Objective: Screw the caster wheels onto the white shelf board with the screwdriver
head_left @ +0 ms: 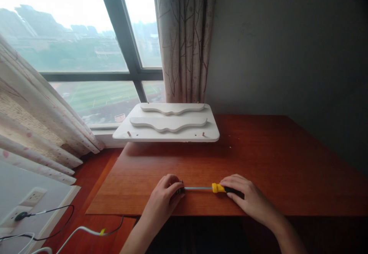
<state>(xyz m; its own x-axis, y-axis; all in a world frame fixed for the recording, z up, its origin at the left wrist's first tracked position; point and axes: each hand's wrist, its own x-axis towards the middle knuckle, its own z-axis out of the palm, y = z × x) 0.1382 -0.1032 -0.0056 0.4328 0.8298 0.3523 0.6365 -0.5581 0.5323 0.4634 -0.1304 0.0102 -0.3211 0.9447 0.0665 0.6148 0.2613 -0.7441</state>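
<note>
A screwdriver point(201, 188) with a yellow and black handle and a bare steel shaft lies across the near edge of a red-brown wooden table point(258, 158). My right hand point(244, 196) is wrapped over the handle. My left hand point(165, 192) is curled round the shaft's tip, pinching something small and dark there that I cannot make out. Both hands rest on the tabletop close to its front edge.
A white board point(166, 131) with two wavy white strips and small wooden dowels lies at the table's back left, overhanging the edge. Behind it are a window and curtains point(184, 39). A wall socket point(31, 196) and cables lie at the lower left. A grey wall rises on the right.
</note>
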